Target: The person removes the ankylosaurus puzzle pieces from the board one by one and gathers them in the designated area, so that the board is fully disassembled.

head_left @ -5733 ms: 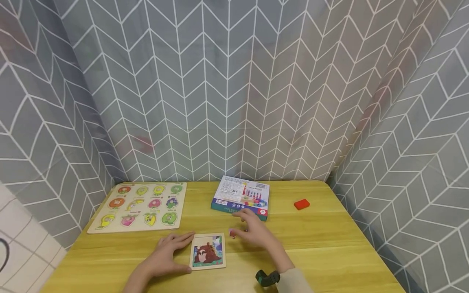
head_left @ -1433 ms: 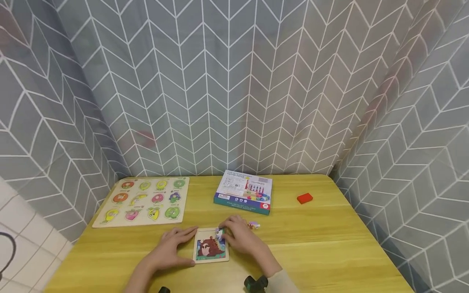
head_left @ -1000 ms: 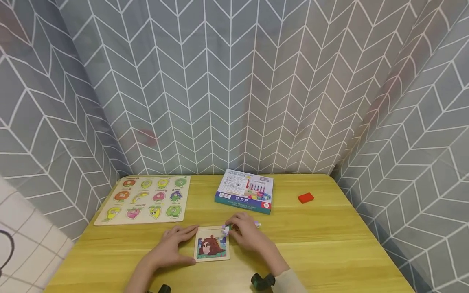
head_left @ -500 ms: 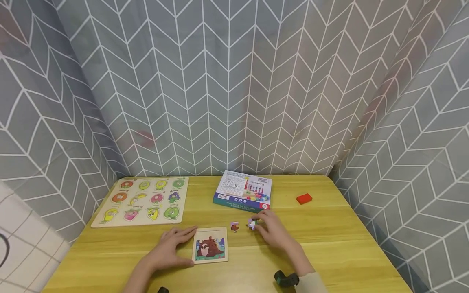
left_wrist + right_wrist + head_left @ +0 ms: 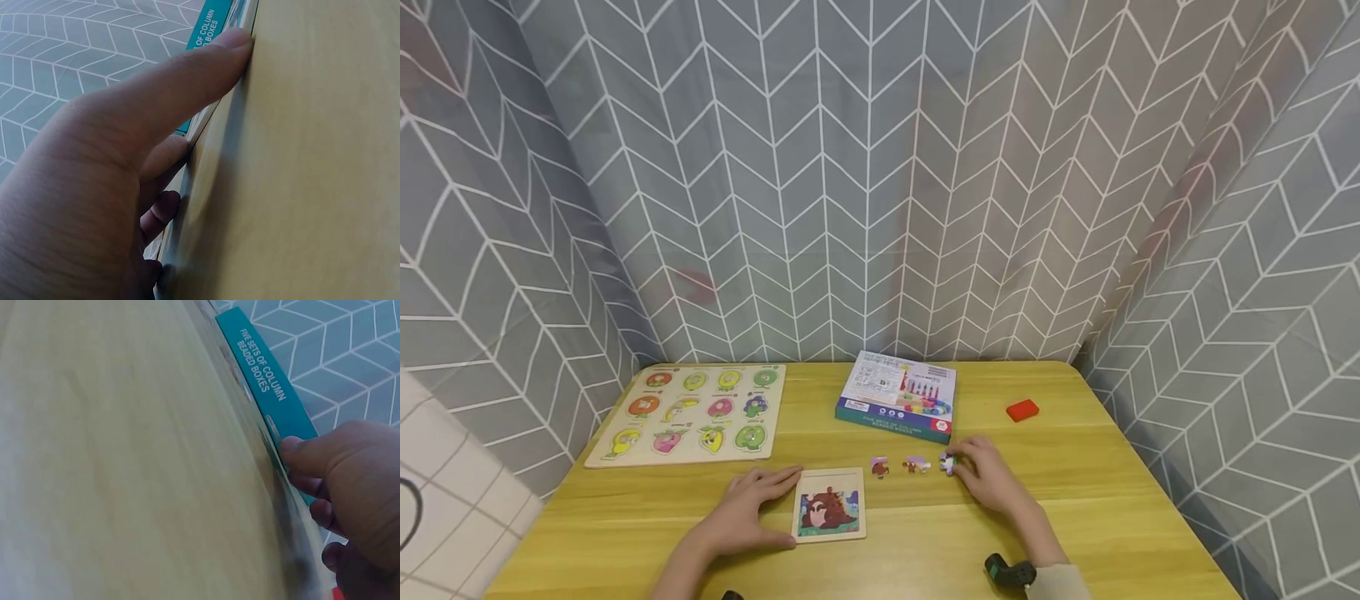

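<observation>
Puzzle tray (image 5: 832, 482), one, square, pale wood, lying flat on the yellow wood-grained surface (image 5: 925, 542) near the person. Inside its frame we record a brown spiny creature (image 5: 829, 510) made up in the lower part; the strip above it shows bare backing.

Left grip (image 5: 739, 517): spread wide, thumb by the tray's lower left corner and forefinger by the upper left, both touching the edge; we note contact only, with fingers extended rather than closed around it.

Right grip (image 5: 992, 479): nearly closed, thumb and forefinger pinching a white and purple piece (image 5: 947, 463) at its right side, low at the surface.

Loose pieces, in a row to the right of the tray: first a brown piece (image 5: 880, 468), just beside the tray's upper right corner; next a brown and lilac piece (image 5: 916, 466); last, the one pinched.

Behind the row we list a flat box (image 5: 896, 393), teal-sided, lettered "Five Sets of Column Beaded Boxes". Well apart to its right, a red block (image 5: 1022, 410). At far left, a fruit board (image 5: 690, 454), twelve figures in three rows. Behind all, a grey curtain (image 5: 865, 208) with white chevrons.
</observation>
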Tool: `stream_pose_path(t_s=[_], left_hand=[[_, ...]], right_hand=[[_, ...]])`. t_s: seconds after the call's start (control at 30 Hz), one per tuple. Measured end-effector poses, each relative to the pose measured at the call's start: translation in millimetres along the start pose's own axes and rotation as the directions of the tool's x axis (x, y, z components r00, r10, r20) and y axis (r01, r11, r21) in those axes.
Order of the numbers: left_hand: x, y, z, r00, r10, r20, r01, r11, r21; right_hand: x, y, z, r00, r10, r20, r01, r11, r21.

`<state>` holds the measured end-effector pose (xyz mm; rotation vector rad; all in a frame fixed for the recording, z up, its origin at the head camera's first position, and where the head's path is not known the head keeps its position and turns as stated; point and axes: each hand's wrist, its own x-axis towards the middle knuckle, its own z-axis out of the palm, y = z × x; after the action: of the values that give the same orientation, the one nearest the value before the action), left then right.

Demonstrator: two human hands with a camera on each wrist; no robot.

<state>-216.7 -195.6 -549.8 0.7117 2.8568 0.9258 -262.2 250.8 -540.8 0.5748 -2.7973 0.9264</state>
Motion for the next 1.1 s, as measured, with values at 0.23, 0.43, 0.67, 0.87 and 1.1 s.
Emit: stream_pose_path(t_s=[0.23, 0.43, 0.67, 0.87, 1.1], left_hand=[[0.6, -1.2, 0.5, 1.0, -0.003, 0.005, 0.003, 1.0, -0.007], [0.9, -2.4, 0.8, 1.0, -0.017, 0.01, 0.017, 1.0, -0.014], [0.8, -2.6, 1.3, 1.0, -0.013, 0.013, 0.014, 1.0, -0.016], [1.2, -1.8, 0.3, 1.0, -0.01, 0.01, 0.011, 1.0, -0.016], [1.0, 0.2, -1.6, 1.0, -0.004, 0.008, 0.004, 1.0, -0.007]], right_hand=[[-2, 10, 3, 1.0, 0.006, 0.002, -0.006, 0.999, 0.045], [-2, 15, 3, 1.0, -0.007, 0.006, 0.006, 0.998, 0.068], [-5, 15, 5, 1.0, -0.002, 0.0, 0.002, 0.998, 0.07], [-5, 15, 5, 1.0, -0.003, 0.0, 0.003, 0.997, 0.08], [-5, 16, 5, 1.0, 0.0, -0.008, 0.0, 0.996, 0.084]])
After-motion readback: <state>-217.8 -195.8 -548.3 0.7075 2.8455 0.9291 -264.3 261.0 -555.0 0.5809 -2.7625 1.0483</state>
